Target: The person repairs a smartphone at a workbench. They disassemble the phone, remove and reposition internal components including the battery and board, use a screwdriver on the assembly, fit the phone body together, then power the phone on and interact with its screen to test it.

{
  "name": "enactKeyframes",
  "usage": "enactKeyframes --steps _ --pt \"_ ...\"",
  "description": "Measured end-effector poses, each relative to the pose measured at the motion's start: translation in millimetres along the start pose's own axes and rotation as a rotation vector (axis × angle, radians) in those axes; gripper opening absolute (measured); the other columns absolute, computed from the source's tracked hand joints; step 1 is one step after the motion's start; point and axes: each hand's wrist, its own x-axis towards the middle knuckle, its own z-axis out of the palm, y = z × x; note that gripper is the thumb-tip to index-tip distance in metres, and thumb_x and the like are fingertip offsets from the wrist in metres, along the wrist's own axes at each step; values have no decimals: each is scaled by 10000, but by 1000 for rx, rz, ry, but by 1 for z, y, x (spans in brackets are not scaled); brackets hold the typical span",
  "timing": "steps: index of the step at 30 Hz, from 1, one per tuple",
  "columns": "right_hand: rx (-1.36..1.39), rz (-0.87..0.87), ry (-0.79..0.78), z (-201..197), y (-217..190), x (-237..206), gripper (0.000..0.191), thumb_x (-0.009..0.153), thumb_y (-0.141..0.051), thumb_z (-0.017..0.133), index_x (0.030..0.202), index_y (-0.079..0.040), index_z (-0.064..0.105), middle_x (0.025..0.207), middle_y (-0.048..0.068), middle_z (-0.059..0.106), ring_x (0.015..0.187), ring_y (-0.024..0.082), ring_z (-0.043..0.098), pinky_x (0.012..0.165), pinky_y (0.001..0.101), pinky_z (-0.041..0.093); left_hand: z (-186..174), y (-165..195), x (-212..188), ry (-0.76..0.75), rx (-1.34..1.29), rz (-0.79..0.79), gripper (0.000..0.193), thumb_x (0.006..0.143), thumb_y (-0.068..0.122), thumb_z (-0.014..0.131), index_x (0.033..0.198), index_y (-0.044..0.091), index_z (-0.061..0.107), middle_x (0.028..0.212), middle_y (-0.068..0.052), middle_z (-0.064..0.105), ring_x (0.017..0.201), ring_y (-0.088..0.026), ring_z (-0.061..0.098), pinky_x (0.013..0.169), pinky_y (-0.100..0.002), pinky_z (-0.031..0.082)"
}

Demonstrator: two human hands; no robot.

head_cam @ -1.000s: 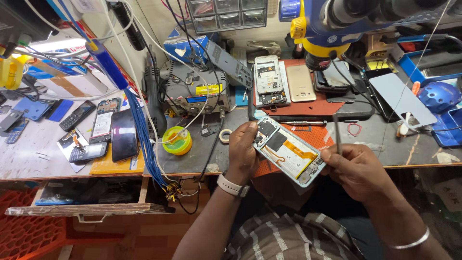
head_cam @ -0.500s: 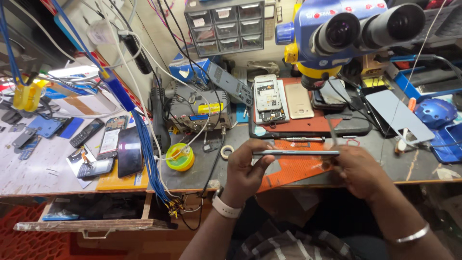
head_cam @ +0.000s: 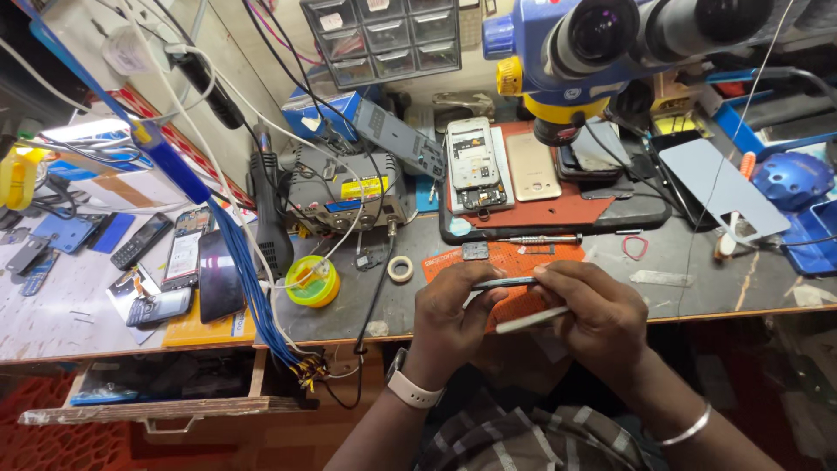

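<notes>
Phone position: the slim phone (head_cam: 504, 283) sits between the two grips, seen edge-on, just above the worktop (head_cam: 697, 288) edge and over the orange mat (head_cam: 523, 258).
Left grip: the left hand (head_cam: 449, 318) closes on the phone's left end, fingers curled over the top edge, thumb underneath; pinching it, not spread.
Right grip: the right hand (head_cam: 602, 314) closes its fingertips on the phone's right end; it also pinches a thin pale tool (head_cam: 532, 320), which lies just below the phone.
Phone axis: long axis runs left to right between the grips, nearly level; only its thin edge faces the camera, so which face is up cannot be told.
Tool axis: slanted, lower end towards the left grip, upper end inside the right grip.
Beyond the grips: an opened phone (head_cam: 473, 164) and a gold back cover (head_cam: 534, 167) lie on a red mat (head_cam: 558, 209), under the blue microscope (head_cam: 610, 44).
Left of the left grip: a roll of tape (head_cam: 400, 269), then a yellow-green solder spool (head_cam: 312, 282), both on the worktop.
</notes>
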Motion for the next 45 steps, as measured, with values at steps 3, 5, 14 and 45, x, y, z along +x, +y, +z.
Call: enactKeyframes --steps 3,5,14,45 --pt "-45 -81 2 -2 12 -5 250 832 27 719 1075 -21 751 1021 148 750 892 266 759 760 341 613 6 0 0 15 26 -32 178 938 140 769 1060 47 677 1021 -95 757 934 -239 770 809 -329 607" --pt "-100 -125 7 -1 20 -4 259 797 -45 750 1053 -14 768 990 156 761 840 277 753 702 355 592 9 -1 4 19 38 -34 170 946 150 762 1057 52 679 1016 -90 760 928 -237 772 803 -329 608" --pt "-18 24 97 14 33 -8 194 882 -72 793 1056 -20 723 1002 143 731 895 258 752 751 347 611 17 -10 13 -4 59 -46 172 978 199 734 1061 59 678 998 -79 757 896 -230 760 774 -324 593" --pt "-41 40 -105 52 23 23 221 867 -93 797 1070 -45 723 1002 97 734 871 275 737 722 365 579 21 -64 4 122 -219 -194 112 989 72 715 1072 20 661 1054 -94 748 981 -165 732 879 -288 593"
